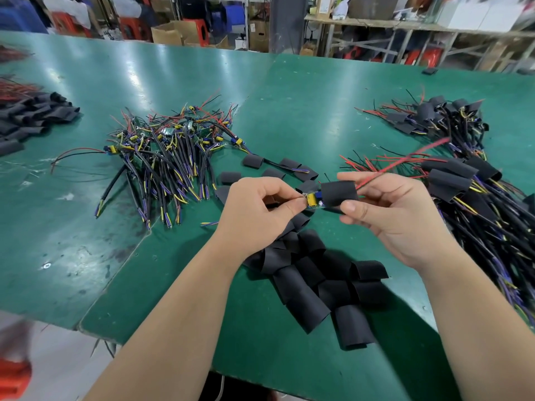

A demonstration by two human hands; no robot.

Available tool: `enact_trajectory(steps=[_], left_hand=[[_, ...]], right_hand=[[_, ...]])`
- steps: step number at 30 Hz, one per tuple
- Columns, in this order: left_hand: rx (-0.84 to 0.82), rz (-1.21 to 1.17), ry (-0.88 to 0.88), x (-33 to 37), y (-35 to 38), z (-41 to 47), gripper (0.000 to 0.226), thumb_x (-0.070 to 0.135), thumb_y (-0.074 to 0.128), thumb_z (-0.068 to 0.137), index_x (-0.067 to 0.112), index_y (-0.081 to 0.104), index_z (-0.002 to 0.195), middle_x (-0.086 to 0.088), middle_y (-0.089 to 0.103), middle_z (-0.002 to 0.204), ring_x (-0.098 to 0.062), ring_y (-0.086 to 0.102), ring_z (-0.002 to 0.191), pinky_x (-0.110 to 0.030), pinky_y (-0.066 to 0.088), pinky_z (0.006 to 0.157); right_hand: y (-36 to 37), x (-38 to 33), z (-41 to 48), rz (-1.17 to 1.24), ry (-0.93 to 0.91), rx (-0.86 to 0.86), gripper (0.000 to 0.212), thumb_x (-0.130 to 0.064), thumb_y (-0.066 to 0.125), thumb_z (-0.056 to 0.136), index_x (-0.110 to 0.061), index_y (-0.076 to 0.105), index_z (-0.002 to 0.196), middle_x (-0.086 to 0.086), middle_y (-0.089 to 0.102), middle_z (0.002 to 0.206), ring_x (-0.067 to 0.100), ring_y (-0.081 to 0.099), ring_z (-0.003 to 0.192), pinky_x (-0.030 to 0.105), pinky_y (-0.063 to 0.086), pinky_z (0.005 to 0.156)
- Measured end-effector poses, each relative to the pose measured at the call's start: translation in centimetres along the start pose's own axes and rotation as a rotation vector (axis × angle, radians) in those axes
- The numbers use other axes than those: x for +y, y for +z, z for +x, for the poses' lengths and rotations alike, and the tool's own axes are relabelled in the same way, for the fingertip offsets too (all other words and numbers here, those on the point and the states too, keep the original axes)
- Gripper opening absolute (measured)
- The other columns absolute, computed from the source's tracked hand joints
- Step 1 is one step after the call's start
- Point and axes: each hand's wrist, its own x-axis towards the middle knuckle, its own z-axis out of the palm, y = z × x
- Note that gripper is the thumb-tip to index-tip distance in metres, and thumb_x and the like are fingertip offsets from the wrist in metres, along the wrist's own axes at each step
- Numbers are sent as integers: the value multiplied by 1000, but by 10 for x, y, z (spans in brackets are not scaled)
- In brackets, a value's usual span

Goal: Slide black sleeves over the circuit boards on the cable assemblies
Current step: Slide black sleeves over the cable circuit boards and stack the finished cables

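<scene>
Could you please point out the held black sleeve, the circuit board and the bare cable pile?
black sleeve [338,193], head view, middle of its side.
circuit board [312,199], head view, its yellow component.
bare cable pile [165,151], head view, its centre.

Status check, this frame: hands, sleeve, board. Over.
Left hand pinches circuit board. Right hand holds black sleeve, threaded on red wires, at board's edge. Nothing in the way.

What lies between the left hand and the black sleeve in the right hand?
The uncovered end of the circuit board, with yellow and blue parts; head view.
</scene>
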Motion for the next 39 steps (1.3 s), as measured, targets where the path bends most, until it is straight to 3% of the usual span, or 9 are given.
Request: enact_trajectory(steps=[5, 9, 13, 17, 24, 27, 31, 34, 39], left_hand=[[3, -18, 9, 0, 2, 0, 16, 11, 77, 78, 24, 71, 72, 2, 68, 65, -5, 53, 55, -20, 43, 54], [28, -20, 6, 0, 2, 0, 12, 13, 77, 79, 23, 72, 73, -2, 69, 66, -5, 52, 55, -17, 41, 53], [58, -12, 1, -1, 1, 1, 15, 12, 76, 79, 24, 71, 72, 5, 66, 61, -2, 50, 52, -15, 40, 52], [33, 11, 1, -1, 3, 0, 16, 13, 77, 78, 26, 71, 73, 1, 71, 69, -20, 64, 62, -30, 50, 58], [26, 15, 15, -2, 3, 0, 14, 12, 77, 78, 24, 71, 74, 8, 69, 67, -5, 58, 58, -20, 46, 55], [27, -11, 13, -2, 1, 1, 13, 10, 76, 79, 21, 71, 73, 17, 60, 55, 2, 48, 49, -9, 35, 52], [5, -55, 14, -1, 0, 1, 16, 9, 76, 79, 23, 71, 71, 13, 62, 58, 2, 48, 51, -12, 38, 52], [-14, -74, 3, 0, 0, 1, 22, 10, 76, 78, 29, 69, 69, 15, 63, 59, 3, 52, 53, -12, 40, 54], [-30, -87, -15, 3, 0, 0, 25, 9, 77, 78, 30, 69, 68, 17, 64, 58, 3, 53, 53, -11, 41, 55]], right_hand=[[9, 5, -1, -127, -31, 21, 22, -15, 71, 66, -26, 78, 84, -5, 75, 80, 11, 69, 72, 20, 54, 62], [11, 8, 2, -128, -21, 103, 49, -18, 81, 60, -27, 66, 106, -9, 68, 92, 14, 53, 70, 20, 50, 68], [9, 6, 3, 112, -42, 196, 26, -18, 78, 76, -9, 55, 86, -8, 67, 103, 13, 49, 60, 21, 43, 58], [12, 4, 3, 225, 8, 217, 6, -21, 65, 76, -17, 69, 77, 0, 68, 84, 13, 53, 65, 19, 42, 54], [8, 1, 1, 249, 21, 93, 11, -19, 72, 71, -22, 76, 81, 10, 62, 80, 12, 55, 58, 20, 48, 58], [6, 0, 1, 240, -7, 8, 34, -3, 79, 56, -25, 77, 82, -1, 61, 84, 10, 58, 57, 19, 50, 63], [5, -2, 1, 208, -3, 28, 27, -13, 76, 54, -19, 73, 80, 2, 71, 86, 14, 69, 60, 18, 52, 56], [4, -1, 1, 146, -18, 71, 35, -18, 76, 55, -7, 57, 81, 2, 75, 82, 18, 70, 59, 20, 52, 52], [7, -1, 0, 198, -55, 52, 36, -35, 89, 51, -15, 69, 74, 6, 75, 79, 19, 71, 62, 21, 53, 55]])
